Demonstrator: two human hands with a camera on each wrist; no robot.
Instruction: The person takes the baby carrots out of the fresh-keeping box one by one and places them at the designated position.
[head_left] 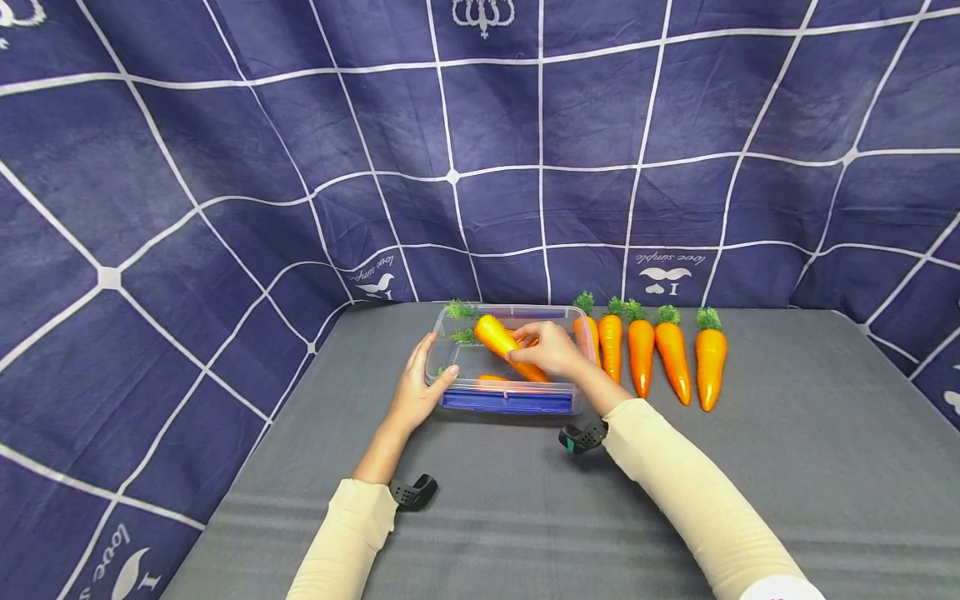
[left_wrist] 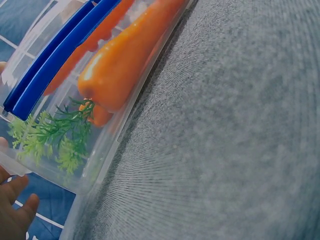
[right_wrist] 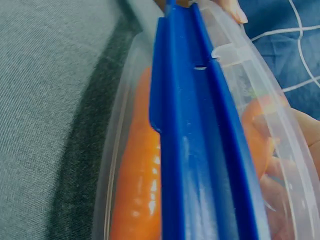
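My right hand point(head_left: 551, 348) pinches an orange carrot point(head_left: 493, 335) inside a clear plastic box point(head_left: 588, 312). The carrot tilts, thick end up to the left and thin end down to the right. My left hand point(head_left: 416, 392) rests at the box's front left corner, fingers straight along the left side and thumb by the front rim. In the left wrist view, another carrot point(left_wrist: 117, 70) with a green leafy top point(left_wrist: 55, 132) shows through the front wall. Blue latches point(right_wrist: 187, 120) run along the box's front. The left fingers point(left_wrist: 17, 187) appear beside the box.
Several carrots point(head_left: 641, 354) with green tops lie in a row right of the box, the closest partly hidden by it. A grey cloth point(head_left: 480, 517) covers the table. A blue checked curtain point(head_left: 495, 208) hangs behind and on the left.
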